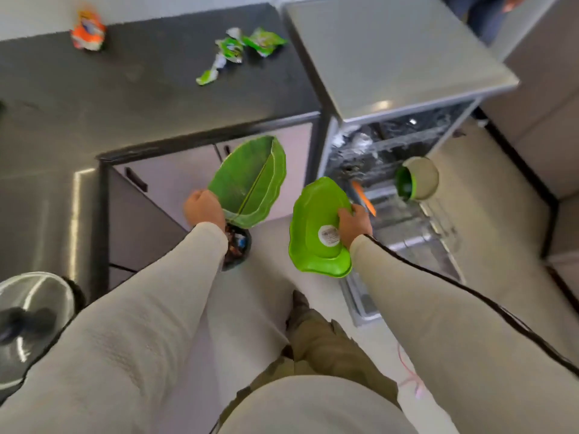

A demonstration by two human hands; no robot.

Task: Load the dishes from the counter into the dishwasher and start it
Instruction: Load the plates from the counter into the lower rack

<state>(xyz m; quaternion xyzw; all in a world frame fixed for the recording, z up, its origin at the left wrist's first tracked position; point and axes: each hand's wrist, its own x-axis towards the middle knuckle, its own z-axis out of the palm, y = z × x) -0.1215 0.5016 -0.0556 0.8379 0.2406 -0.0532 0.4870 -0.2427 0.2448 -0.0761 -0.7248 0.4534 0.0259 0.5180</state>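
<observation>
The left hand [203,208] grips leaf plate [250,183] at its 1 o'clock; right hand [355,222] grips green plate [313,214] at 9 o'clock.

The only camera rides on my head, wide-angle, tilted steeply down, close over the tabletop [156,98], open dishwasher [391,57] and floor [495,233].

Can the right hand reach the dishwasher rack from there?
Probably yes. The right hand, gripping a green plate, hangs just beside the pulled-out rack, and nothing stands between them.
</observation>
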